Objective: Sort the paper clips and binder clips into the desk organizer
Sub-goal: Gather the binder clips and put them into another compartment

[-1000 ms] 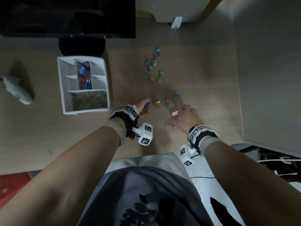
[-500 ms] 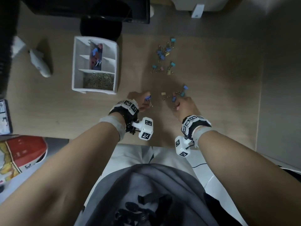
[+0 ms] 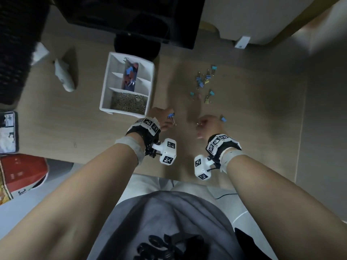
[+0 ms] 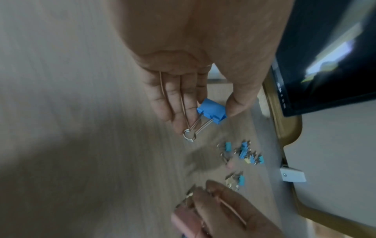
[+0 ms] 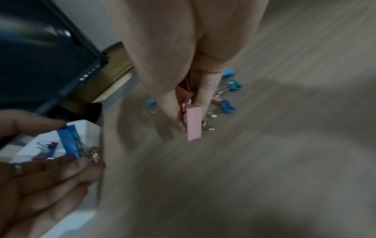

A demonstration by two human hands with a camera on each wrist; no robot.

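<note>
Pale wood grain covers the bench (image 3: 262,109), matte and dim under weak light. At the far left lies a small white shark-shaped figure (image 3: 63,76). Next to the right stands the white plastic desk organizer (image 3: 105,94), a box with thin dividers: its near compartment is full of thin brass-coloured paper clips (image 3: 128,103), and a narrow middle compartment holds blue and red binder clips (image 3: 130,76). Behind it is the dark base of a black monitor (image 3: 131,17).

The left hand (image 3: 159,119), just beside the organizer's near corner, pinches a blue binder clip (image 4: 212,111) between thumb and fingers; its folded metal body is boxy, and the silver wire handles hang below the fingertips. To the right, the right hand (image 3: 208,124) grips a pink binder clip (image 5: 194,122), its fingers curled around it. One blue clip (image 3: 223,119) lies just beside this hand. Further back, a loose scatter of small clips (image 3: 204,81), blue, teal and yellow, rests on the bench.
</note>
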